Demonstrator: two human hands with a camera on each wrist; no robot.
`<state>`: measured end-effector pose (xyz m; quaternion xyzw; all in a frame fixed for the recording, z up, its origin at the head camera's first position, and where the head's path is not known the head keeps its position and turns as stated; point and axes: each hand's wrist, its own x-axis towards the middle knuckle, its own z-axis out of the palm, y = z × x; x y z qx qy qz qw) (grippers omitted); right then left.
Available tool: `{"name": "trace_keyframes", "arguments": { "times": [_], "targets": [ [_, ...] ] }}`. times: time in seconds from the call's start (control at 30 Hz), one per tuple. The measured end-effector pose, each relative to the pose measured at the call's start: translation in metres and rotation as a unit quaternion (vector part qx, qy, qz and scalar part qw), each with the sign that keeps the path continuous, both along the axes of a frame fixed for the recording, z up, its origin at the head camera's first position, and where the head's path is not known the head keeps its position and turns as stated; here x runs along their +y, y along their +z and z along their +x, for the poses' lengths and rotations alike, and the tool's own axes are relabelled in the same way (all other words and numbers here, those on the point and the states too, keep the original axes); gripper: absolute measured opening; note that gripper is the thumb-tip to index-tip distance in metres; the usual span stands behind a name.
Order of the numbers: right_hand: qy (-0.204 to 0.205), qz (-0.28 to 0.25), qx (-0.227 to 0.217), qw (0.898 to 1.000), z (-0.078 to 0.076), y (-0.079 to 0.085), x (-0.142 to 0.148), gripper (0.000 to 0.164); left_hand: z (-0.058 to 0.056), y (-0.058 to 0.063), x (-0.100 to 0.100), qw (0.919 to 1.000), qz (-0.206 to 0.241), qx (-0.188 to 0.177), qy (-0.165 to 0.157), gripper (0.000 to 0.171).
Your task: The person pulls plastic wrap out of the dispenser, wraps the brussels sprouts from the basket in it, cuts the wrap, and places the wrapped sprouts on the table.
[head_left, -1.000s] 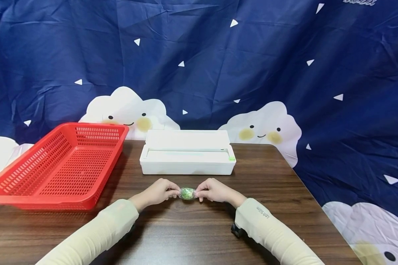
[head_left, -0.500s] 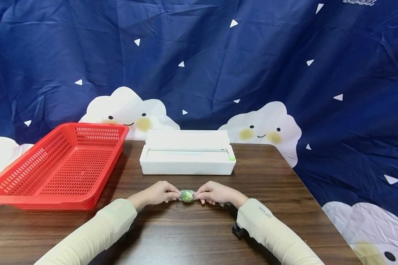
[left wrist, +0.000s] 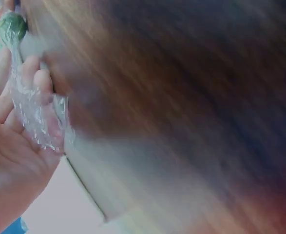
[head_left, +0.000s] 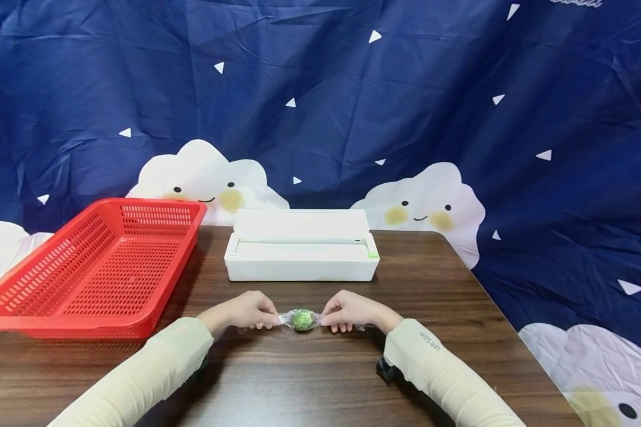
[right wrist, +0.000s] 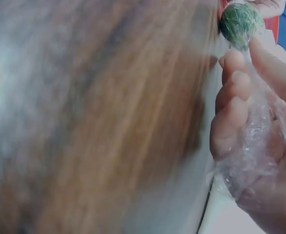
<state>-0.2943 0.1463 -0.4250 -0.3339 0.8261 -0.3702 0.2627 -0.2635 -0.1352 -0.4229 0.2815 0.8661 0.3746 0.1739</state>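
Observation:
A small green ball (head_left: 302,319) wrapped in clear plastic film lies between my two hands, low over the brown table (head_left: 459,308). My left hand (head_left: 246,313) pinches the film's left end, and crumpled film (left wrist: 35,114) lies across its curled fingers. On the other side, my right hand (head_left: 348,313) pinches the right end, with bunched film (right wrist: 259,146) in its palm. The green ball (right wrist: 240,20) shows just past the right fingertips, and the same ball (left wrist: 9,27) shows at the top left of the left wrist view.
A white film dispenser box (head_left: 301,246) with its lid up stands behind the hands. A red perforated basket (head_left: 93,267) sits at the left of the table. A dark blue curtain with cloud figures hangs behind. The table's right edge is near.
Both hands have moved slightly apart and toward me, stretching the film's twisted ends; the ball now sits lower and a little closer to me.

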Motion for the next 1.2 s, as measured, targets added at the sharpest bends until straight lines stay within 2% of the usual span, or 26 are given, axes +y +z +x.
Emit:
{"name": "trace_keyframes", "arguments": {
  "times": [0.2,0.33,0.53,0.7,0.83,1.0,1.2],
  "targets": [
    [-0.013,-0.007,-0.023,1.0,-0.001,-0.001,0.006,0.017,0.001,0.002,-0.011,0.9992,0.019,-0.035,-0.002,0.024],
    [-0.026,-0.021,-0.057,0.998,0.0,-0.003,0.007,0.016,0.002,-0.001,-0.012,0.999,0.029,-0.032,0.004,0.019],
    [-0.038,-0.038,-0.083,0.995,0.002,-0.003,0.006,0.015,0.002,-0.004,-0.013,0.9994,0.029,-0.002,0.02,0.018],
    [-0.045,-0.046,-0.098,0.993,0.002,-0.005,0.009,0.015,0.001,-0.006,-0.015,0.9982,0.049,-0.021,0.026,0.019],
    [-0.039,-0.053,-0.109,0.992,0.001,-0.005,0.013,0.016,0.001,-0.005,-0.022,0.997,0.066,-0.037,0.016,0.019],
    [-0.019,-0.039,-0.096,0.994,0.0,-0.003,0.021,0.019,0.004,0.0,-0.038,0.9976,0.056,-0.04,0.006,0.022],
    [0.005,-0.029,-0.074,0.997,0.001,0.0,0.03,0.016,0.009,0.002,-0.048,0.9954,0.05,-0.081,0.016,0.02]
  ]
}}
